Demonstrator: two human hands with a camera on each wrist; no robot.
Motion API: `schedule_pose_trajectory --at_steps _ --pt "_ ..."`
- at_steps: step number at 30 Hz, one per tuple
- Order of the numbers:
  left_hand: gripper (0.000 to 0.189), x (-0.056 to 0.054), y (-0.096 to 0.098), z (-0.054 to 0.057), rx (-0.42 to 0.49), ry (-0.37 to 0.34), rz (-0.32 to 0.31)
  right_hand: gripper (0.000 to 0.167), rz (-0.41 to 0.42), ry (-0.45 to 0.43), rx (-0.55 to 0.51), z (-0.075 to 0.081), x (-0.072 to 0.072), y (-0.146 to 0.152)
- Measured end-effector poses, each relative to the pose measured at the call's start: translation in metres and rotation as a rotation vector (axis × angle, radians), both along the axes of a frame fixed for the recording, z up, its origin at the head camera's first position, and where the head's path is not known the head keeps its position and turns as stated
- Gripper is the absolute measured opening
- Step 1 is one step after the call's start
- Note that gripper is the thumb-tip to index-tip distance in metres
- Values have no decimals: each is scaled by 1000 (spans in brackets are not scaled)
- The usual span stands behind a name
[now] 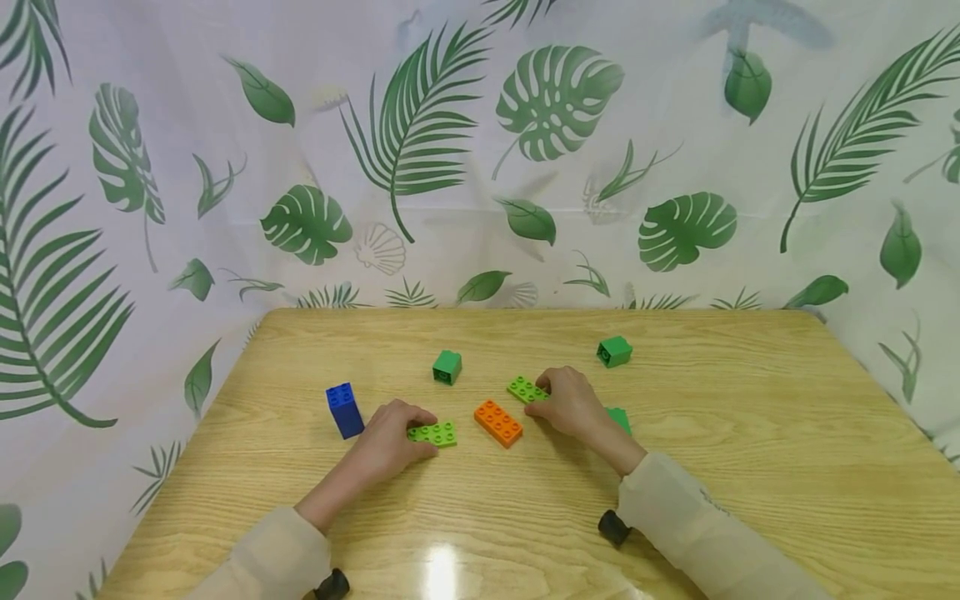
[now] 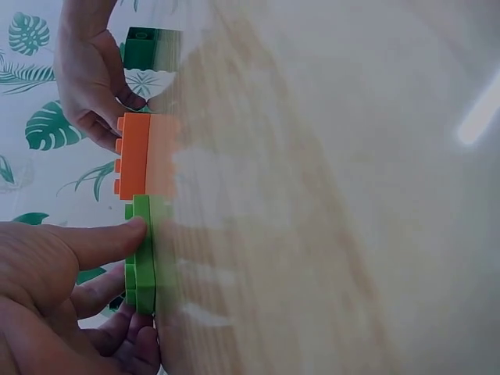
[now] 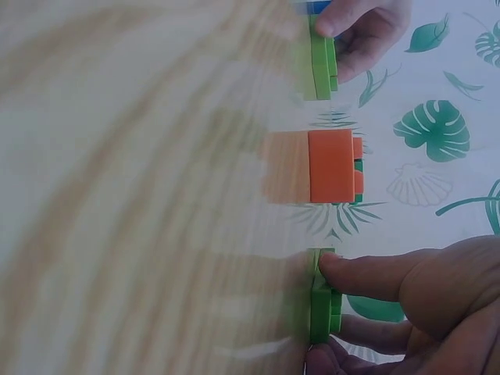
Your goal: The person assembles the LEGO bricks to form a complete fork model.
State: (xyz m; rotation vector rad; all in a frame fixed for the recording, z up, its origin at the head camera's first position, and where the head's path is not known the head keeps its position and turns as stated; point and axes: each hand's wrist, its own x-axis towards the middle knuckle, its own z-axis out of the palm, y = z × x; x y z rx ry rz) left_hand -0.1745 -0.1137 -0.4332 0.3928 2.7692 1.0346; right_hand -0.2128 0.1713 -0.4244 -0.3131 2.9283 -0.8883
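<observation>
My left hand pinches a flat lime-green building brick between thumb and fingers. In the left wrist view that lime brick lies on the tabletop, studs facing away from the table. My right hand pinches a second lime-green brick, its right end covered by the fingers. Thumb and fingers hold this lime brick at table level in the right wrist view. Between the two hands lies an orange brick, studs up, touched by neither. Just left of the left hand stands a tall blue brick.
Behind the hands sit a green brick and, farther right, another green brick. A third green brick is partly hidden by the right wrist. The wooden table ends at a leaf-patterned curtain.
</observation>
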Motion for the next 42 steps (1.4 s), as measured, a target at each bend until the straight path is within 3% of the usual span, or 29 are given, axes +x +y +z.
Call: schedule_pose_trajectory --at_steps 13,25,34,42 --pt "33 -3 0 -4 -1 -7 10 34 20 22 12 -3 -2 -1" --pt "33 -2 -1 -3 1 -14 -2 39 -5 -28 -69 -2 3 2" --pt "31 3 -1 2 37 -19 -10 38 10 -13 -149 6 22 9" --pt "29 11 5 16 87 -16 -32 35 104 51 -250 12 46 21"
